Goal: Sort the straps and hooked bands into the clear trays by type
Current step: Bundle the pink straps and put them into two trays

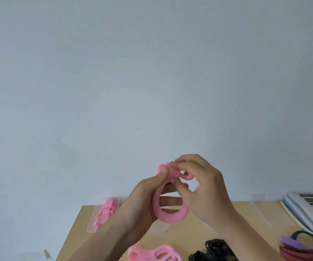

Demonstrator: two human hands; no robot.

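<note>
I hold a pink looped band [170,216] up in front of the wall, above the wooden table [195,234]. My left hand [144,200] pinches its top end between thumb and fingers. My right hand [199,185] pinches the pink hooked end beside it. A clear tray [95,217] at the table's back left contains several pink bands [104,213]. Another clear tray [264,211] stands at the back right, and I see nothing in it. More pink bands [151,254] lie at the front edge of view.
Black hooked bands [212,251] lie at the front, right of the pink ones. Purple, dark blue and red straps [300,247] lie at the right edge. A white desk phone [309,211] sits at the back right. A plain wall fills the upper view.
</note>
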